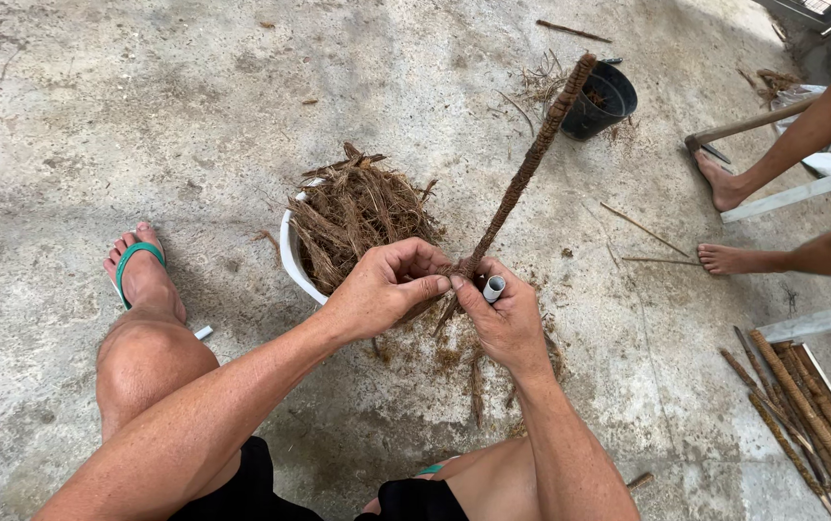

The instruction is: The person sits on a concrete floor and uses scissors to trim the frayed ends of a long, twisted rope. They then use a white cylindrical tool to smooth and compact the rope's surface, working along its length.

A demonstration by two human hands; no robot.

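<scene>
Fibre-wrapped pole rises from between left hand and right hand, both pinching its base.

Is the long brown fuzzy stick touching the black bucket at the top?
Cannot tell. In the head view the tip of the fibre-wrapped stick overlaps the black bucket's rim, but the stick rises from the hands, so it may only pass in front.

My left hand pinches dry, rough brown fibre against a coarse fibre-wrapped pole, its pipe end smooth grey plastic. Basin: glossy white plastic; floor: matt, rough concrete.
</scene>
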